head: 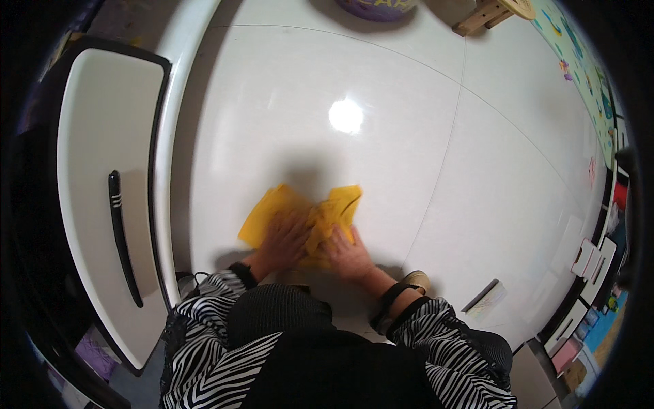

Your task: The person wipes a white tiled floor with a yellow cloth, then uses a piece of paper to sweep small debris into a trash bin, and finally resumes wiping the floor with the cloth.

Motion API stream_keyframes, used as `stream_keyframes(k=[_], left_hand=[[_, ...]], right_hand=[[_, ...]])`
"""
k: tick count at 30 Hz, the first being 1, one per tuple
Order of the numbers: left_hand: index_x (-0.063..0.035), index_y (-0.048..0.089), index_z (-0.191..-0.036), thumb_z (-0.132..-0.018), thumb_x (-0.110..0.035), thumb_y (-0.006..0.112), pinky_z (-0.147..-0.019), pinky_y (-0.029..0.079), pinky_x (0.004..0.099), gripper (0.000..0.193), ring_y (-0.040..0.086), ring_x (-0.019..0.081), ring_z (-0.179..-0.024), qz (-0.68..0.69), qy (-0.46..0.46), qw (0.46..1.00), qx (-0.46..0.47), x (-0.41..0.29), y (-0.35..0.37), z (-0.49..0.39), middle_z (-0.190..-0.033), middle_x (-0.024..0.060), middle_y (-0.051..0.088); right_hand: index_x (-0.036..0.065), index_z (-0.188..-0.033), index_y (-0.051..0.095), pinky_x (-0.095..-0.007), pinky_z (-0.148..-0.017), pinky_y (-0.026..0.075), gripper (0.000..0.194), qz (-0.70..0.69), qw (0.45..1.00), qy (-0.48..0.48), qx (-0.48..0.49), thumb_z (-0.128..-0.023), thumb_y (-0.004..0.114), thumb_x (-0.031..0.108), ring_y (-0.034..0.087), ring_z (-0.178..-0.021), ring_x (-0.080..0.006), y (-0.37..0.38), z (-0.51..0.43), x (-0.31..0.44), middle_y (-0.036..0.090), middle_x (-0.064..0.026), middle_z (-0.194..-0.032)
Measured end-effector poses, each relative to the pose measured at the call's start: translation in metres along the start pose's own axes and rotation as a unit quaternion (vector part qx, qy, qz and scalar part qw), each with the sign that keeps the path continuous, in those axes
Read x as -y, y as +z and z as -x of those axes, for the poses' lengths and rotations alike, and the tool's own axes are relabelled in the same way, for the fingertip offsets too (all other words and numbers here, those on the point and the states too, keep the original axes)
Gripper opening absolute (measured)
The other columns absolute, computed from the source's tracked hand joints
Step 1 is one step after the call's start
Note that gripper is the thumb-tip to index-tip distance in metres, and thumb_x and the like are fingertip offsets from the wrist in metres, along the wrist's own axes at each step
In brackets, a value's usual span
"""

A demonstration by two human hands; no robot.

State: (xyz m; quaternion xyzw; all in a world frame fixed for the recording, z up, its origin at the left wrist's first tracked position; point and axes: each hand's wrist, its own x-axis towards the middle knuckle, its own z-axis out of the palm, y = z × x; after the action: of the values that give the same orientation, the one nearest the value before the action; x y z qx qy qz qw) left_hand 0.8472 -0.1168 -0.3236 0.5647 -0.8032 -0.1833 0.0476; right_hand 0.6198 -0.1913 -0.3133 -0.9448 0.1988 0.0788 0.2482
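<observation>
A crumpled yellow cloth lies spread and bunched on the glossy white tiled floor, just in front of my shoes. My left hand holds it on the left, palm down, its fingers blurred. From the right, my right hand has its fingers on the bunched part of the same cloth. Between the two hands the fabric stands up in folds. My wrists and striped sleeves come in from below, and part of the cloth is hidden beneath my fingers.
At the left stands a cabinet with a white drawer front and black handle. A purple round object and a wooden stool are at the far side. A flat object lies right of my shoe; a patterned mat borders the upper right.
</observation>
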Motion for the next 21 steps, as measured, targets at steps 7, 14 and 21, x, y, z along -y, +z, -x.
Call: stream_keyframes(k=[7, 14, 21], left_hand=[[-0.0113, 0.05, -0.129, -0.074, -0.043, 0.064, -0.105, 0.02, 0.0593, 0.065, 0.029, 0.0358, -0.132, 0.037, 0.116, 0.991, -0.056, 0.039, -0.016, -0.21, -0.143, 0.0143, 0.034], [-0.0176, 0.04, -0.138, -0.088, -0.042, 0.051, -0.107, 0.015, 0.0586, 0.056, 0.023, 0.0343, -0.136, -0.083, -0.014, 0.99, -0.112, 0.05, -0.025, -0.366, -0.148, 0.0135, 0.026], [-0.0175, 0.035, -0.141, -0.089, -0.042, 0.049, -0.107, 0.014, 0.0584, 0.058, 0.022, 0.0369, -0.136, -0.079, -0.016, 0.988, -0.132, 0.05, -0.017, -0.365, -0.148, 0.0156, 0.026]], right_hand=[[0.009, -0.125, 0.05, -0.0601, -0.106, 0.018, 0.051, 0.043, 0.975, 0.181, -0.118, -0.08, 0.058, 0.031, 0.031, -0.13, -0.0393, -0.044, -0.02, -0.125, 0.044, -0.0239, -0.126], [0.012, -0.135, 0.042, -0.0575, -0.105, 0.018, 0.053, 0.141, 0.905, 0.323, -0.239, -0.086, 0.049, 0.032, 0.027, -0.132, -0.0363, -0.092, -0.077, -0.243, 0.031, -0.0215, -0.142], [0.013, -0.137, 0.039, -0.0541, -0.107, 0.019, 0.053, 0.151, 0.896, 0.358, -0.215, -0.088, 0.048, 0.03, 0.026, -0.133, -0.0375, -0.096, -0.079, -0.25, 0.028, -0.0222, -0.144]])
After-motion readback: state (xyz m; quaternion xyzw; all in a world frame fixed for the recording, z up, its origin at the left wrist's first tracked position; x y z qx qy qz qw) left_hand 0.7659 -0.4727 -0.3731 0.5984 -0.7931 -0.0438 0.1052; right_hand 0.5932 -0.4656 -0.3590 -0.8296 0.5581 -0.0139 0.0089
